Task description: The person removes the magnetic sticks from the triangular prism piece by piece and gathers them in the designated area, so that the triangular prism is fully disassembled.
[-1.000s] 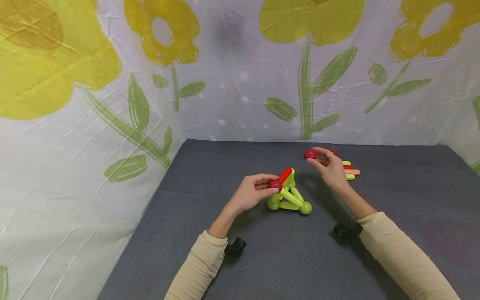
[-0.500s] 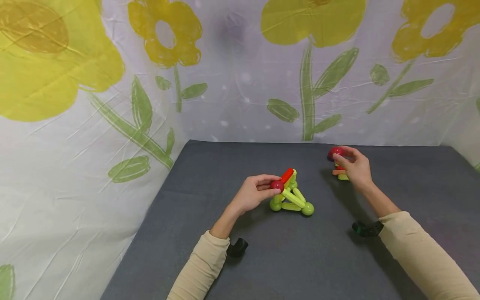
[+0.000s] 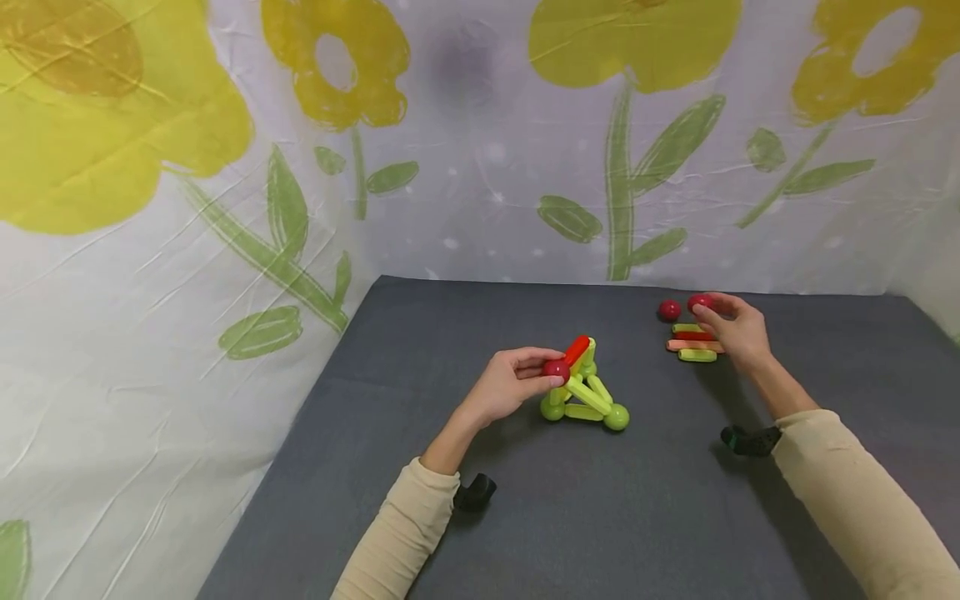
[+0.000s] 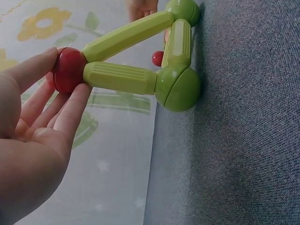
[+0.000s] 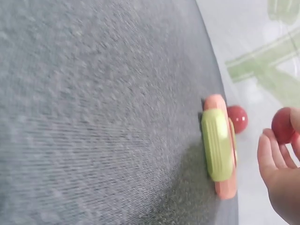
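A pyramid-like frame of yellow-green rods [image 3: 588, 394] and green balls [image 3: 617, 417] stands on the dark table. At its top is a red ball [image 4: 69, 70], pinched between the thumb and fingers of my left hand [image 3: 510, 387]. One red rod [image 3: 577, 351] slants up from beside that ball. At the back right, my right hand [image 3: 738, 333] pinches another red ball [image 3: 701, 303], held above the table in the right wrist view. A loose red ball [image 3: 670, 311] sits just left of it.
Several loose rods lie side by side below the right hand, among them a salmon rod [image 3: 692, 345] and a yellow-green rod [image 3: 697, 356]. A cloth backdrop [image 3: 465, 208] with painted flowers rises behind and left of the table [image 3: 570, 517].
My right hand has moved right with its red ball, away from the frame and past the loose ball, uncovering the rods. The left hand keeps its hold on the top ball.
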The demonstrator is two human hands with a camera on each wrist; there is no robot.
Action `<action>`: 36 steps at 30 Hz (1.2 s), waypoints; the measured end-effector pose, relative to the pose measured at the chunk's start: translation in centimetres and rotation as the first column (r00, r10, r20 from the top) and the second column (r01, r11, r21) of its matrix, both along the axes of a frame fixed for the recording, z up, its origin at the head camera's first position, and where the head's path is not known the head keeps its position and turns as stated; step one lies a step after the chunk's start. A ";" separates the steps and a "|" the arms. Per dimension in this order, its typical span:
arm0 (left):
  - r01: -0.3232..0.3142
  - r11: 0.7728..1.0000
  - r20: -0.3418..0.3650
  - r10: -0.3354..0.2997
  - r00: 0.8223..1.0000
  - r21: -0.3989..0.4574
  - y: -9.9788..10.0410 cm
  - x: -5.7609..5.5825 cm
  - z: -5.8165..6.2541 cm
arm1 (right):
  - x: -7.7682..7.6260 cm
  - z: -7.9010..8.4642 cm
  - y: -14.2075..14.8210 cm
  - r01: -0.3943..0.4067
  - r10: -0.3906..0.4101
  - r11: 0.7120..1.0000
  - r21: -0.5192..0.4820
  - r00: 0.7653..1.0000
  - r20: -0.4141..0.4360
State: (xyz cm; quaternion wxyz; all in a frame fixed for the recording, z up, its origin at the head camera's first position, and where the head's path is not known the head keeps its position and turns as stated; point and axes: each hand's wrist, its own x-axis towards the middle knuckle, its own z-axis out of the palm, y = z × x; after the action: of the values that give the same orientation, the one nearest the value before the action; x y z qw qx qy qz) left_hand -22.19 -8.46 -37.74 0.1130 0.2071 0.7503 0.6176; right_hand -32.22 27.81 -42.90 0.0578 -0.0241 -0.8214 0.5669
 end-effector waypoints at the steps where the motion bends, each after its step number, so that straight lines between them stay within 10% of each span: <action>1: 0.001 1.000 0.002 -0.001 1.000 -0.002 0.0 0.0 0.0 | -0.1 0.0 0.1 -0.003 0.003 1.000 0.025 1.000 -0.006; 15: 0.003 1.000 0.008 -0.003 1.000 -0.002 0.0 -0.2 -0.1 | -1.9 -1.2 1.2 0.067 -0.081 0.945 0.319 0.996 0.032; 36: -0.005 1.000 0.003 0.005 1.000 0.004 0.1 -0.2 -0.2 | -3.6 -2.4 1.4 0.087 -0.108 0.988 0.124 0.979 0.173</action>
State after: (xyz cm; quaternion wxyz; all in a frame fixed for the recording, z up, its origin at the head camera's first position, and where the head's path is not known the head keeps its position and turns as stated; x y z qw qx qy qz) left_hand -22.42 -8.40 -37.98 0.1120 0.2047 0.7495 0.6195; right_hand -35.84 29.22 -45.25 0.0126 -0.1118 -0.8527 0.5102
